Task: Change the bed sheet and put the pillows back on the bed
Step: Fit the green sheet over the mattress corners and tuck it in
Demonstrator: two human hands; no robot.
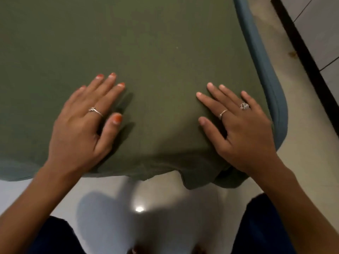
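Note:
An olive-green bed sheet (146, 43) covers the bed top and fills most of the head view. Its near edge hangs loose and bunched over the bed's front edge. My left hand (82, 123) lies flat on the sheet near the front edge, fingers straight and spread. My right hand (238, 125) presses flat on the sheet near the right front corner, fingers straight. Both hands wear rings. No pillows are in view.
A blue-grey mattress edge (266, 74) shows along the right side and round the corner. Beyond it is pale tiled floor (311, 134) and a dark skirting strip (302, 52) along a wall. Pale floor (165, 208) lies below the bed's front edge, between my dark-clothed legs.

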